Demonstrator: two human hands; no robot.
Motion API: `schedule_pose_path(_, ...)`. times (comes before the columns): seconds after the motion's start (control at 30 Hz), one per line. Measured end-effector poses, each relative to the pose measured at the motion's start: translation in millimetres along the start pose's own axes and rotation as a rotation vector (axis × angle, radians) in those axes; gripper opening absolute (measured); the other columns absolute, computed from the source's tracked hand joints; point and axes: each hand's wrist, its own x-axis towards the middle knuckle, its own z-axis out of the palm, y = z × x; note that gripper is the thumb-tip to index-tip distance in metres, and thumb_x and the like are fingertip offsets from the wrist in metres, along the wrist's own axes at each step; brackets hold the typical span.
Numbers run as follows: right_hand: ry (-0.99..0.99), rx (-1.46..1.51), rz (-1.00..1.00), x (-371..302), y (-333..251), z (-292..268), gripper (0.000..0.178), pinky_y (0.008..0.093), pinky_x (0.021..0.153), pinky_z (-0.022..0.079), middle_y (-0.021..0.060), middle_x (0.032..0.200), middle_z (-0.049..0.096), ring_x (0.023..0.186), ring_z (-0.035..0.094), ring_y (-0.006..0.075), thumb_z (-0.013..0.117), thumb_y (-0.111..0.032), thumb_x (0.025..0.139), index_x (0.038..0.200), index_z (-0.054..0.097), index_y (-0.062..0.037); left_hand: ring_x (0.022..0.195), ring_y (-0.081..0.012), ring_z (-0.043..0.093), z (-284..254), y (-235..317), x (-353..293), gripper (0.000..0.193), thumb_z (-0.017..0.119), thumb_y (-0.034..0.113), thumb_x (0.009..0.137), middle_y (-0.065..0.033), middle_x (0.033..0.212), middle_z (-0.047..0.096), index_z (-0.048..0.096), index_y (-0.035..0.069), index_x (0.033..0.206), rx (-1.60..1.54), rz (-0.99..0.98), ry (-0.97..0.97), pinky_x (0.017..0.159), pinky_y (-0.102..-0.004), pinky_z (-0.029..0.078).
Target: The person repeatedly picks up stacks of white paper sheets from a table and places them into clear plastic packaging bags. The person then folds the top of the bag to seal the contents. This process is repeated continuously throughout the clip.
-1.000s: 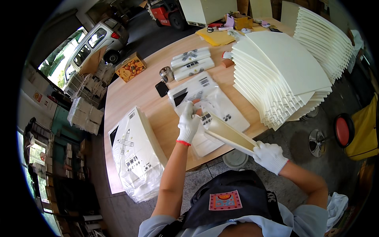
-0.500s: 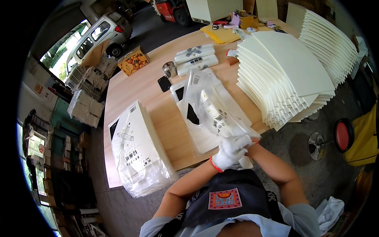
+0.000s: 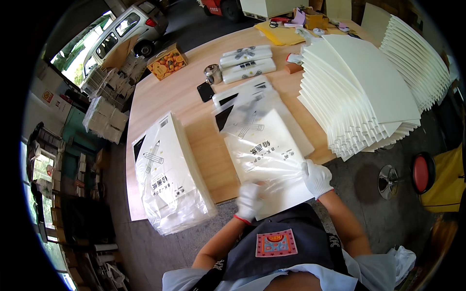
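Observation:
In front of me on the table lies a clear printed plastic bag [image 3: 259, 145] with white drawing paper [image 3: 286, 198] inside. The paper's near end sticks out of the bag's mouth, past the table edge. My right hand [image 3: 318, 179], in a white glove with a red cuff, grips the bag's near right edge, fingers closed. At the near left corner is my left hand [image 3: 250, 200], gloved alike. Motion smears its fingers, so their hold cannot be made out. Beneath and beyond this bag lie more flat plastic bags [image 3: 296, 123].
Filled bags form a stack [image 3: 167, 169] at the left. Fanned white paper stacks [image 3: 369, 82] stand at the right. Farther back are rolled bags [image 3: 248, 69], a metal cup [image 3: 212, 74], a phone [image 3: 205, 92] and a fruit-printed box [image 3: 167, 62]. A round stool [image 3: 423, 172] stands right.
My hands have moved apart, the left to the left and the right to the right. The bag, bunched and curled before, now lies spread flat around the paper.

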Motion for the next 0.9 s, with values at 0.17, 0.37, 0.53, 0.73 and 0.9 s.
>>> schedule_pose_path(0.17,-0.326,-0.066,-0.121,-24,-22,-42,0.026,0.0438,0.048,0.047,0.0125,0.055,0.059,0.050,0.060,0.0304,0.047,-0.026,0.086,0.072,0.057,-0.0074,0.062,-0.0112,0.043,-8,-56,-62,0.019,0.065,0.010,0.081,-0.0024,0.067,0.043,0.047,0.005,0.077,-0.566,-0.814,0.275,0.056,-0.0280,0.039)
schedule_pose_path(0.37,-0.848,0.020,-0.325,-133,13,-48,0.024,0.0459,0.042,0.045,0.0113,0.068,0.065,0.052,0.063,0.0273,0.045,-0.023,0.086,0.080,0.058,-0.0049,0.060,-0.0102,0.051,-60,-20,-154,0.018,0.066,0.005,0.076,-0.0018,0.069,0.053,0.049,0.006,0.073,-0.847,-0.476,-0.319,0.051,-0.0286,0.040)
schedule_pose_path(0.53,-0.690,-0.044,-0.350,-26,-32,-74,0.030,0.0482,0.041,0.043,0.0116,0.060,0.063,0.048,0.060,0.0297,0.046,-0.027,0.084,0.073,0.067,-0.0095,0.058,-0.0232,0.052,-58,3,-54,0.018,0.065,0.002,0.068,-0.0103,0.068,0.053,0.048,0.004,0.073,-0.433,-0.477,-0.127,0.054,-0.0326,0.043)
schedule_pose_path(0.73,-1.218,-0.097,-0.246,-76,21,-58,0.033,0.0453,0.073,0.049,0.0137,0.086,0.067,0.085,0.065,0.0314,0.042,-0.032,0.086,0.087,0.067,-0.0112,0.068,-0.0196,0.059,-53,-46,-144,0.017,0.063,0.018,0.078,-0.0098,0.074,0.060,0.055,0.005,0.085,-0.242,-0.755,-0.450,0.063,-0.0323,0.048)
schedule_pose_path(0.9,-0.735,0.465,0.451,-43,39,-9,0.035,0.0338,0.069,0.048,0.0142,0.091,0.066,0.082,0.064,0.0253,0.050,-0.039,0.091,0.098,0.061,-0.0061,0.080,-0.0168,0.058,-22,-35,-92,0.039,0.063,0.033,0.085,-0.0088,0.090,0.062,0.056,-0.003,0.098,-0.856,-1.483,0.124,0.073,-0.0299,0.048)
